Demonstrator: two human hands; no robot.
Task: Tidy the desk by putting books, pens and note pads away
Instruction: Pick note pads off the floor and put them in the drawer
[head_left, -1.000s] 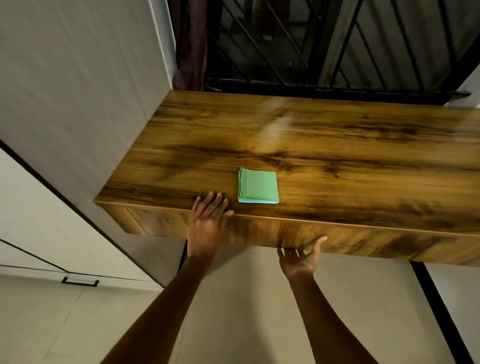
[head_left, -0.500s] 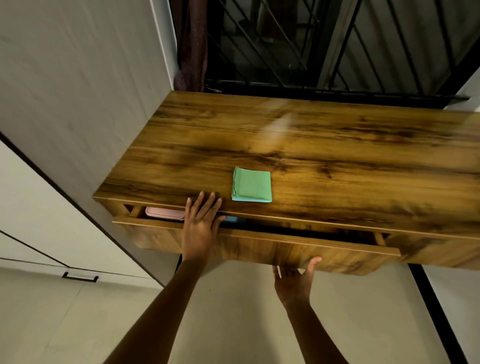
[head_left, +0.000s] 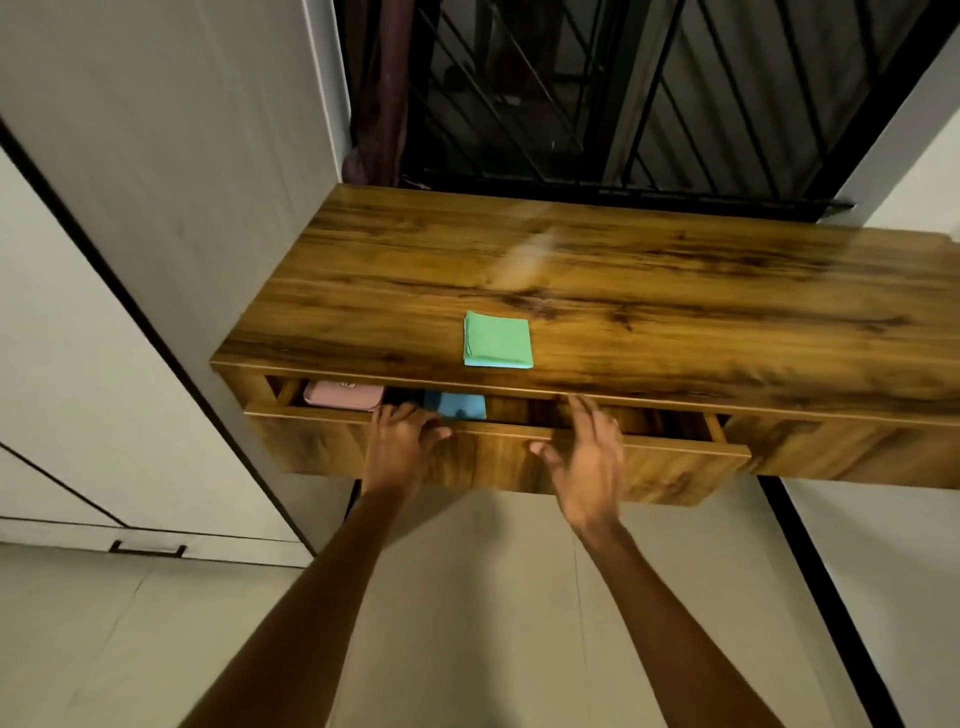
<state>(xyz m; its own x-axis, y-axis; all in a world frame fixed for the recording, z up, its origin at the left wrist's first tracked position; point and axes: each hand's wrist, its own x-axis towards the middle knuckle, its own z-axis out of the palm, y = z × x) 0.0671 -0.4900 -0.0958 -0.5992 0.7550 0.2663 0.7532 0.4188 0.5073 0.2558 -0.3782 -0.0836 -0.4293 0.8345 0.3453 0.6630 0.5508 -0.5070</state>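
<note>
Head view: person standing at a wooden counter (head_left: 675, 291) w/ its drawer (head_left: 519, 457) partly pulled out beneath the front edge. Left hand (head_left: 402, 441) is gripping the drawer front's top lip, fingers (head_left: 434, 431) curled over it into the opening. Right hand (head_left: 584, 457) is hovering at the drawer front, fingers spread and relaxed, holding nothing; whether it is touching the wood cannot be told owing to blur. Green note pad (head_left: 497, 341), the task's thing left on top, is lying flat near the counter's front edge, just above the opening and apart from both hands. Inside the drawer a pink case (head_left: 343, 396) is sitting at the left end, and a blue item (head_left: 460, 406) is lying just beside it toward the middle; the rest of the interior is in shadow and not legible. Step in hand, by judgement: opening the drawer to make a place for the pad, i.e. storage is being prepared and the pad is not yet put away. Next move is probably calling for the right hand to be reaching up over the counter edge, pinching the pad by its sides, and lowering it into the free dark span to the right of the blue item, while the left hand is holding the drawer out. The gap is looking narrow, so pulling the drawer further may be needed first.
</note>
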